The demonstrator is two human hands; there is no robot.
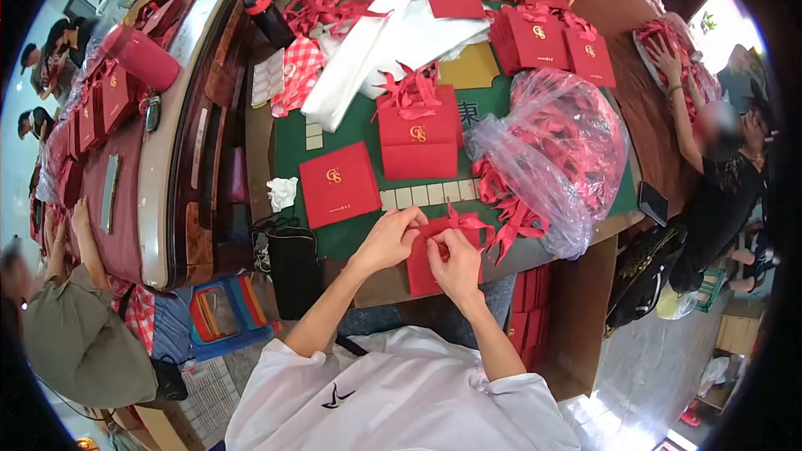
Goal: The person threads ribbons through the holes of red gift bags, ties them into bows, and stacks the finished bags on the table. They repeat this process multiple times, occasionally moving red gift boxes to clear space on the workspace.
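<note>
A red paper gift bag [423, 277] lies at the table's near edge, in front of my body. My left hand [391, 238] is at its upper left edge, fingers curled and pinched. My right hand [455, 262] is closed over its middle, fingertips pinched near the top edge; what exactly they grip is too small to tell. A red ribbon [466, 222] sticks out above the right hand. Farther up, a flat red bag [338, 184] lies to the left, and a stack of red bags with gold lettering [418, 154] carries ribbons on top.
A clear plastic sack of red ribbons [576, 150] bulges at the right. White plastic sheeting [355, 75], a black bottle [269, 21] and a crumpled tissue [282, 193] lie left. A phone [652, 203] rests at the right edge. Other people work around the tables.
</note>
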